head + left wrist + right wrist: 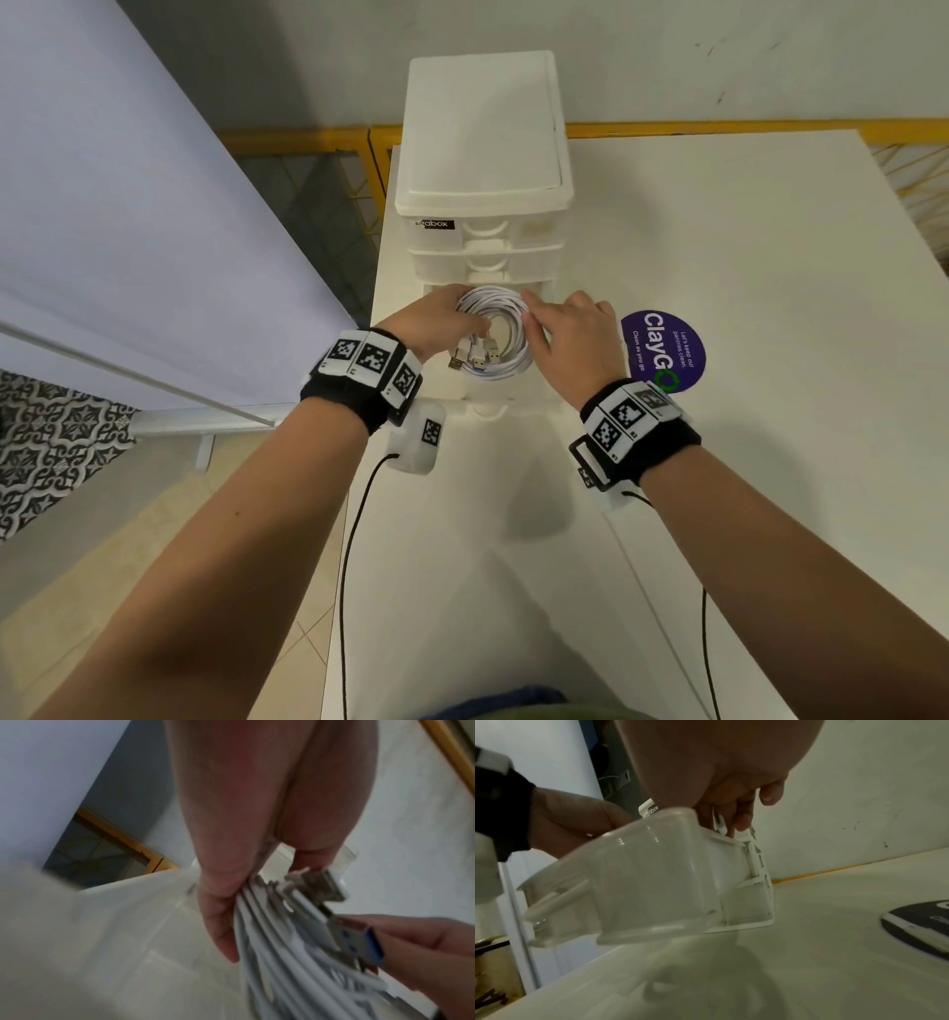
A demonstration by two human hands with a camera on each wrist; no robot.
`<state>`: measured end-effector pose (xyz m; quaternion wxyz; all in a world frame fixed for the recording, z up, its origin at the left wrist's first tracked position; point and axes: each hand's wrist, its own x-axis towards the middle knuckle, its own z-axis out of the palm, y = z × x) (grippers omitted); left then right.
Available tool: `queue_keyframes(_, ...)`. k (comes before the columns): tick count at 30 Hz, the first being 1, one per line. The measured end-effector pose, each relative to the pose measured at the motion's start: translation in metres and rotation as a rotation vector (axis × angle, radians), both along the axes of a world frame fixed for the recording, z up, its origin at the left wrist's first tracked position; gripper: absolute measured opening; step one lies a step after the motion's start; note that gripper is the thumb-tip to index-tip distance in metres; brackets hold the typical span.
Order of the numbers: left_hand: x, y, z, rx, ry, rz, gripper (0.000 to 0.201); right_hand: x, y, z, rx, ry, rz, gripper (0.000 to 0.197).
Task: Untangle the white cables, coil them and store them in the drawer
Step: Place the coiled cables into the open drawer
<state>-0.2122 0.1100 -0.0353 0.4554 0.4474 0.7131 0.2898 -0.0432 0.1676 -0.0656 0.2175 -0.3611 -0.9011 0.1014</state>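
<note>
Your hands meet over the pulled-out bottom drawer (539, 398): your left hand (436, 321) at 9 o'clock has fingers and thumb curled round the coiled white cables (506, 313), USB plugs (475, 355) hanging at 6 o'clock; your right hand (570, 336) at 3 o'clock lies on the coil, fingers nearly straight. Farther along the table (744, 288), a purple sticker (662, 349) sits at 3 o'clock of the drawer, and the white drawer unit (482, 139) stands at 12 o'clock.
</note>
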Motion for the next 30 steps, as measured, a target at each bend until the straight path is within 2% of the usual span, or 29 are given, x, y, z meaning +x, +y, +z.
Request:
queue_keyframes(2,-0.003,-0.002,0.005,-0.034,0.056,-0.046,0.043,-0.001,0.0,-0.001,0.018,-0.053,0.009,0.034)
queue_keyframes(6,-0.008,0.0,0.007,-0.058,0.372,-0.108,0.017,-0.007,-0.003,0.0,0.035,-0.092,0.001,0.03)
queue_keyframes(7,-0.008,0.0,0.007,-0.041,0.413,-0.092,0.016,-0.008,-0.004,0.001,0.018,-0.086,-0.011,0.028)
queue_keyframes(11,-0.005,-0.005,0.007,0.006,0.407,-0.117,0.02,-0.004,-0.003,-0.004,-0.004,-0.134,-0.016,0.032)
queue_keyframes(14,0.002,-0.008,-0.003,-0.007,0.555,-0.211,0.029,0.005,-0.007,-0.008,0.05,-0.187,0.043,0.046)
queue_keyframes(16,0.006,-0.009,-0.01,-0.005,0.626,-0.212,0.039,0.01,-0.01,-0.011,-0.033,-0.198,0.126,0.054)
queue_keyframes(19,0.01,-0.012,-0.011,0.012,0.634,-0.197,0.043,0.017,-0.015,-0.01,-0.115,-0.237,0.265,0.068)
queue_keyframes(24,0.012,-0.014,-0.009,0.032,0.634,-0.182,0.043,0.023,-0.014,-0.011,-0.094,-0.48,0.368,0.104)
queue_keyframes(30,0.006,-0.016,0.003,0.069,0.544,-0.147,0.044,0.018,-0.015,-0.001,-0.019,-0.58,0.354,0.084)
